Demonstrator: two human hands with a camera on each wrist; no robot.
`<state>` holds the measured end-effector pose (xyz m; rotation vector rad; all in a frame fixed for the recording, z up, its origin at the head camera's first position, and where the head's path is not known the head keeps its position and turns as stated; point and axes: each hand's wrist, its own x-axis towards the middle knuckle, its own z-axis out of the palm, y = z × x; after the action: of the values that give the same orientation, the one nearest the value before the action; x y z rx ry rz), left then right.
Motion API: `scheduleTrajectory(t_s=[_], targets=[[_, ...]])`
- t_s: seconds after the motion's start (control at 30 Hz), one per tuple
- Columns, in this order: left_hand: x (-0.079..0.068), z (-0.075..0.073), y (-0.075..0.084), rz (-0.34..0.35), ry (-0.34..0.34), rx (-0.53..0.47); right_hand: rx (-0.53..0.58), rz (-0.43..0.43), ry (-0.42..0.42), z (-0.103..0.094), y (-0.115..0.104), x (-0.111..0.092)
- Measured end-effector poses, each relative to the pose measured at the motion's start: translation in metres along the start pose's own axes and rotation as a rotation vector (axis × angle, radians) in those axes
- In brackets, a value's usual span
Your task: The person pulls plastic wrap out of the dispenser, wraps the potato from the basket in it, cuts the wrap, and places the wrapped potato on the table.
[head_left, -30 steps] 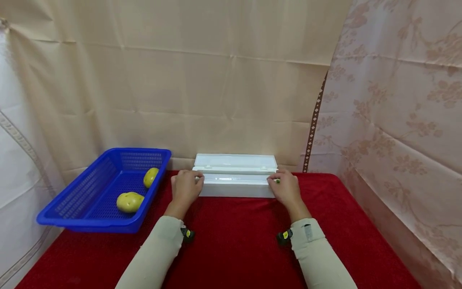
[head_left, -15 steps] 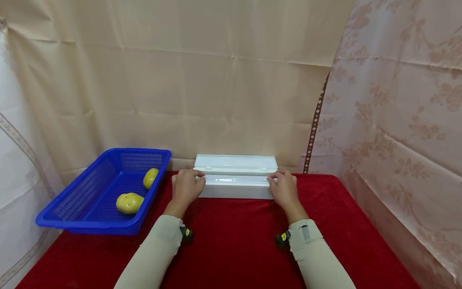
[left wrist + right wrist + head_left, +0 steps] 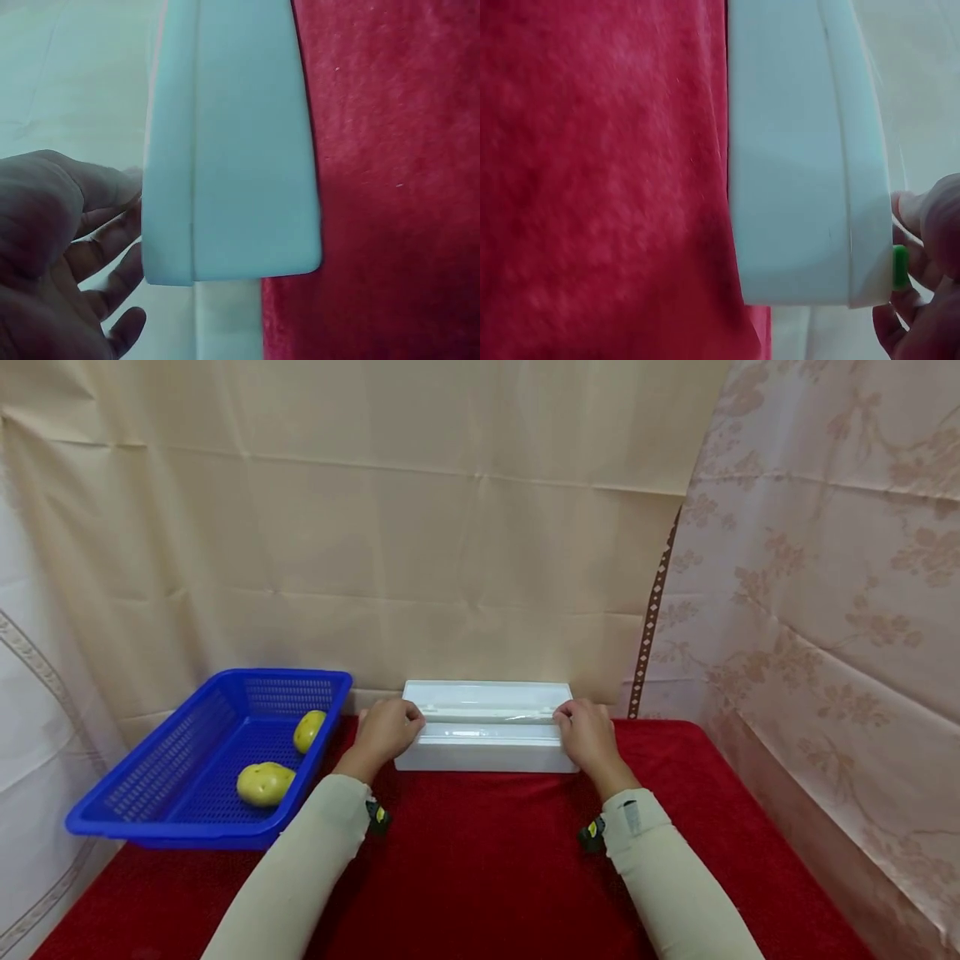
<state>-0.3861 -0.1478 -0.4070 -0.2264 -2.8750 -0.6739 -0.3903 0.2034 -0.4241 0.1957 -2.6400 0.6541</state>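
A long white cling film dispenser (image 3: pixel 487 756) lies at the back of the table, its lid (image 3: pixel 487 693) raised. A shiny strip of clear cling film (image 3: pixel 522 718) shows between the two hands above the opening. My left hand (image 3: pixel 387 727) pinches the film's left end with thumb and index finger; my right hand (image 3: pixel 588 735) pinches the right end. The left wrist view puts the left hand (image 3: pixel 71 240) behind the dispenser's upper edge, its fingertips partly hidden. In the right wrist view, a small green piece (image 3: pixel 900 268) sits on the dispenser beside the right hand (image 3: pixel 930 262).
On the left stands a blue plastic basket (image 3: pixel 168 831) with two potatoes in it, a nearer potato (image 3: pixel 265 784) and a farther potato (image 3: pixel 308 731). A red cloth (image 3: pixel 480 868) covers the table. Beige curtains (image 3: pixel 450 527) hang close behind the dispenser.
Both hands have risen slightly and moved back towards the lid, and a shiny strip of film now shows between them. The dispenser and potatoes stay in place.
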Motion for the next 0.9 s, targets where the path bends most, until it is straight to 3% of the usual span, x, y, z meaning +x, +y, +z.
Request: scheduleTrajectory(t_s=[0.1,0.37,0.73,0.9], targets=[[0.004,0.000,0.003,0.013,-0.010,-0.020,0.033,-0.010,-0.003,-0.001,0.003,0.004],[0.010,0.005,0.010,0.156,-0.066,-0.025,0.185,-0.008,-0.055,-0.001,0.011,0.010],[0.013,-0.004,0.009,0.188,-0.194,-0.094,0.339,0.015,-0.072,-0.008,0.015,0.016],[0.012,-0.009,0.003,0.138,-0.195,-0.134,0.382,-0.002,-0.095,-0.012,0.015,0.016]])
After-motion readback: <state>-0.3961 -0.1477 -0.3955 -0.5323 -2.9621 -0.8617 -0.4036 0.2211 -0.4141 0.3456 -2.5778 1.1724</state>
